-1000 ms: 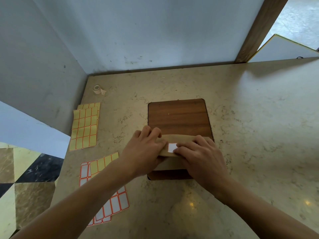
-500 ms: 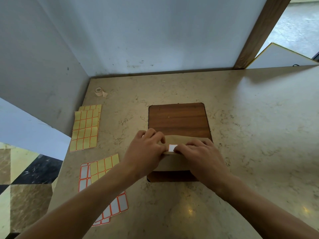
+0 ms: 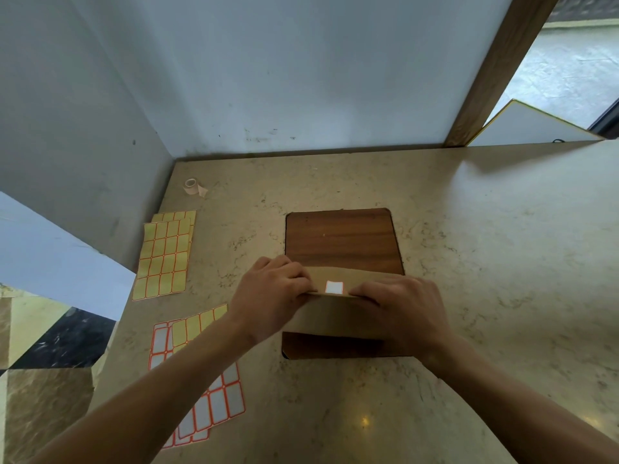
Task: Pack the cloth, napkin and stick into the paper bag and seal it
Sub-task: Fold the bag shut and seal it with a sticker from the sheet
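A brown paper bag (image 3: 330, 318) lies on a dark wooden board (image 3: 341, 241), its top flap folded over toward me. A small white sticker with an orange border (image 3: 334, 287) sits on the flap's edge. My left hand (image 3: 268, 296) presses the flap's left part, fingers curled over it. My right hand (image 3: 407, 306) presses the right part, fingertips just right of the sticker. The cloth, napkin and stick are not visible.
Sheets of yellow labels (image 3: 165, 254) and white orange-bordered labels (image 3: 204, 393) lie on the marble counter (image 3: 485, 262) at left. A small tape roll (image 3: 191, 186) sits near the back left corner. Walls close the back and left; the counter's left edge drops to a tiled floor.
My right fingers have slid right off the sticker, so it shows whole. Both hands stay pressed on the folded flap. The camera tilted slightly.
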`<state>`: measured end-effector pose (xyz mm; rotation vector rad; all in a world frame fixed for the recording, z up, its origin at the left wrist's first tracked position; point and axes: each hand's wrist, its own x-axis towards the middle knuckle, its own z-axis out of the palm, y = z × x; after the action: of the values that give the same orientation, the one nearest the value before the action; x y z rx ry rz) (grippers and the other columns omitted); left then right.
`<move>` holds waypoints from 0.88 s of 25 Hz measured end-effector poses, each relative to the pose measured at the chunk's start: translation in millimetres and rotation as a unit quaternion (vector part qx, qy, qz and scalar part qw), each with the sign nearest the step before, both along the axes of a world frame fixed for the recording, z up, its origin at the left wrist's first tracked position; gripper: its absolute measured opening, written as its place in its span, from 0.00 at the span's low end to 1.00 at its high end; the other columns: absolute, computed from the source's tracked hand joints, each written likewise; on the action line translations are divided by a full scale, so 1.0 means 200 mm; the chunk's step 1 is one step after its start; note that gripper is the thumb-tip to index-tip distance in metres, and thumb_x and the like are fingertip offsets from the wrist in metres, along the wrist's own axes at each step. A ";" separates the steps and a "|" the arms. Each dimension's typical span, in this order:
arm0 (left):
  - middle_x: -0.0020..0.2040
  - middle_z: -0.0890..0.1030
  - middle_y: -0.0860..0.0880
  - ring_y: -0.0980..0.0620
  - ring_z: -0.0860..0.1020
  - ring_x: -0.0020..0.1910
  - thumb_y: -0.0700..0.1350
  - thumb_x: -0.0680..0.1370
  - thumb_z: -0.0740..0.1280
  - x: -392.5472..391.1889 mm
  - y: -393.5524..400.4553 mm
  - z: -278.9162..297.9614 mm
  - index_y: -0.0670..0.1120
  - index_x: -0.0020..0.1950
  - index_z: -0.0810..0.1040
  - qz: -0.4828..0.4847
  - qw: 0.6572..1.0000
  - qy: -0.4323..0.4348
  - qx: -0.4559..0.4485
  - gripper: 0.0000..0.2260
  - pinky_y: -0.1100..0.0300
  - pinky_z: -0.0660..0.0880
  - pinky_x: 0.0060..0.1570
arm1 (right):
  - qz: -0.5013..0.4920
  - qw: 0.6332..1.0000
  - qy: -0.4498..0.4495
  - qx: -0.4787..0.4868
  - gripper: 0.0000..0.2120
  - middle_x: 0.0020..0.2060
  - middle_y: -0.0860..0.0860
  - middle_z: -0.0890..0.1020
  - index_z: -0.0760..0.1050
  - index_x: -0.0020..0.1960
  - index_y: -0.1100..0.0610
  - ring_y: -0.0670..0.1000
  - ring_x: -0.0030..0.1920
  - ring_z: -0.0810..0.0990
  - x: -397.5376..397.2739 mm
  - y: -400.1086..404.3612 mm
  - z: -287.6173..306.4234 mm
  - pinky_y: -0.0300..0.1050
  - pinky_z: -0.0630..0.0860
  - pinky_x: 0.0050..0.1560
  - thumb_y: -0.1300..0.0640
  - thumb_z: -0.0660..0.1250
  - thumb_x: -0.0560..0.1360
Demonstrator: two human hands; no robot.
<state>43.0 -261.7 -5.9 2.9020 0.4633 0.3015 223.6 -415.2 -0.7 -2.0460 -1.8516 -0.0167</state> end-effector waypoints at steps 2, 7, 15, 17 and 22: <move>0.48 0.84 0.50 0.49 0.79 0.45 0.48 0.74 0.73 -0.06 0.03 0.00 0.50 0.52 0.84 0.019 1.000 -0.013 -0.010 0.08 0.56 0.70 0.43 | -0.002 1.000 0.007 0.010 0.08 0.37 0.44 0.86 0.83 0.46 0.47 0.47 0.35 0.83 0.02 -0.01 -0.01 0.41 0.77 0.29 0.47 0.67 0.75; 0.45 0.83 0.51 0.51 0.76 0.44 0.44 0.74 0.73 -0.19 0.12 -0.02 0.47 0.49 0.85 0.097 0.988 -0.061 -0.104 0.05 0.52 0.75 0.41 | -0.026 0.998 0.042 0.040 0.07 0.38 0.45 0.86 0.84 0.48 0.47 0.46 0.33 0.84 0.12 -0.07 0.00 0.40 0.79 0.31 0.52 0.74 0.70; 0.44 0.82 0.55 0.57 0.77 0.45 0.41 0.74 0.73 -0.20 0.17 -0.09 0.49 0.47 0.84 0.181 0.942 -0.135 -0.248 0.05 0.60 0.73 0.41 | -0.162 0.952 0.257 0.047 0.11 0.41 0.37 0.85 0.84 0.47 0.42 0.38 0.39 0.83 0.24 -0.17 -0.06 0.42 0.81 0.42 0.55 0.75 0.68; 0.44 0.83 0.55 0.56 0.78 0.44 0.40 0.74 0.73 -0.21 0.17 -0.11 0.49 0.47 0.84 0.189 0.932 -0.146 -0.273 0.05 0.59 0.74 0.42 | -0.182 0.937 0.294 0.057 0.09 0.39 0.36 0.85 0.84 0.45 0.42 0.37 0.42 0.83 0.23 -0.17 -0.06 0.37 0.79 0.44 0.55 0.76 0.67; 0.44 0.83 0.55 0.57 0.79 0.44 0.39 0.73 0.73 -0.19 0.19 -0.14 0.50 0.46 0.84 0.206 0.912 -0.176 -0.307 0.06 0.56 0.76 0.42 | -0.226 0.898 0.372 0.065 0.08 0.36 0.41 0.86 0.85 0.41 0.45 0.41 0.42 0.83 0.23 -0.13 -0.07 0.36 0.76 0.47 0.57 0.77 0.67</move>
<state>5.1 -224.4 -34.2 2.0646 0.9118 0.5982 269.6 -441.4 -15.4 -1.9496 -0.8773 0.4426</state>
